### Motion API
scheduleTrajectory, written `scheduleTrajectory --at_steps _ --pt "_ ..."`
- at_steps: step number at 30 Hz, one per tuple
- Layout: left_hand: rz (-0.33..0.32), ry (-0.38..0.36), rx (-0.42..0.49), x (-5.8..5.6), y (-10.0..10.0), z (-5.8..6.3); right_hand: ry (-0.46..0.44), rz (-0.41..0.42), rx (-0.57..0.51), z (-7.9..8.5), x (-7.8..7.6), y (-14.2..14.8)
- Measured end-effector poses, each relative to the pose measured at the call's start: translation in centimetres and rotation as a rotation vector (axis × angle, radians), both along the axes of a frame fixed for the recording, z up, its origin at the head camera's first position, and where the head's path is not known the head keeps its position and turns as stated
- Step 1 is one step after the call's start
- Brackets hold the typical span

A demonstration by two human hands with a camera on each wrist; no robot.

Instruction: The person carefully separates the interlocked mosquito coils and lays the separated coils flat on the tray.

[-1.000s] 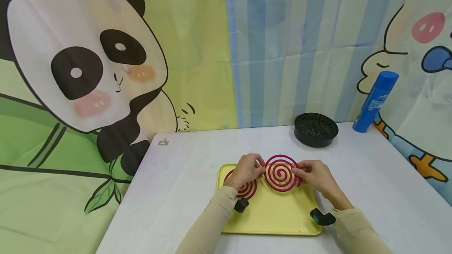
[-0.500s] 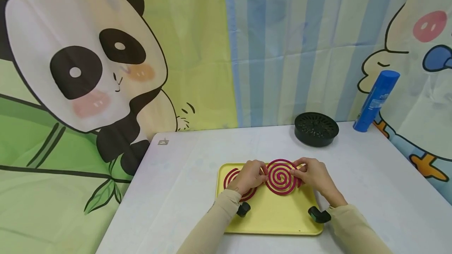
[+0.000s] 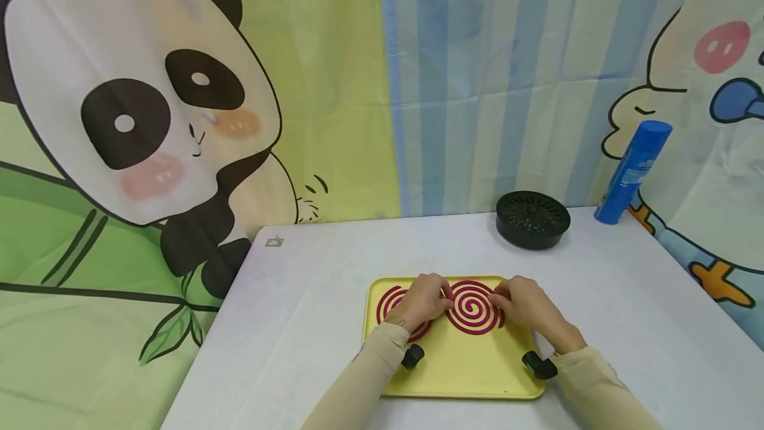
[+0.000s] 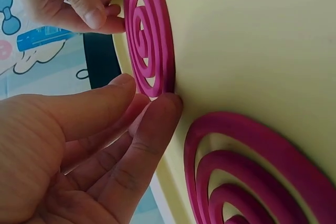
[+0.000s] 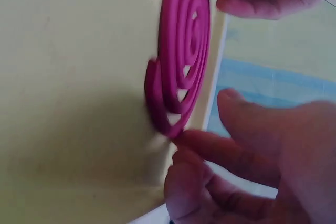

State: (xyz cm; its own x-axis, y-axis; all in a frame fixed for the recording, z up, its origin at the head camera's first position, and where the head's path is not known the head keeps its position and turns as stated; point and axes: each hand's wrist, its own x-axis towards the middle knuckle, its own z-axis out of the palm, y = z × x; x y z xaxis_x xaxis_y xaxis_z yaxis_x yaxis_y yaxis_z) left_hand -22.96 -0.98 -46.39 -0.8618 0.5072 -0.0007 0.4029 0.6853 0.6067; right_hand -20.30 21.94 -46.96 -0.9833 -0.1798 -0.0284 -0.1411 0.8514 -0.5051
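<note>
A magenta mosquito coil (image 3: 471,309) lies at the far side of the yellow tray (image 3: 462,377). On its left edge, a fingertip of my left hand (image 3: 422,300) touches the outer ring, and the thumb stands apart from it in the left wrist view. My right hand (image 3: 528,304) is at the opposite edge; one finger touches the outer ring while the thumb is off it in the right wrist view. A second magenta mosquito coil (image 4: 252,128) rests on the tray's left side, partly hidden under my left hand and wrist in the head view.
Behind the tray stands a round black slotted container (image 3: 533,221). A blue cylindrical can (image 3: 634,174) stands at the table's back right corner. The white table (image 3: 310,297) backs onto a printed curtain.
The mosquito coil between my hands has come down from a raised tilt onto the tray. Both hands have lowered with it, and their thumbs have come off its edges.
</note>
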Motion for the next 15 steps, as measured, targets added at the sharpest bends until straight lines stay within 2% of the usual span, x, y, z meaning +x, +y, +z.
scheduleTrajectory --at_steps 7,12,15 --pt "0.006 -0.010 -0.027 -0.37 -0.05 -0.06 -0.030 0.019 0.008 0.40 0.12 -0.12" --pt "0.006 -0.062 -0.004 -0.39 -0.51 -0.19 0.030 0.003 0.000 0.68 0.38 0.12" --pt "0.017 -0.086 0.037 -0.41 -0.96 0.37 0.070 -0.017 -0.010 1.05 0.31 0.21"
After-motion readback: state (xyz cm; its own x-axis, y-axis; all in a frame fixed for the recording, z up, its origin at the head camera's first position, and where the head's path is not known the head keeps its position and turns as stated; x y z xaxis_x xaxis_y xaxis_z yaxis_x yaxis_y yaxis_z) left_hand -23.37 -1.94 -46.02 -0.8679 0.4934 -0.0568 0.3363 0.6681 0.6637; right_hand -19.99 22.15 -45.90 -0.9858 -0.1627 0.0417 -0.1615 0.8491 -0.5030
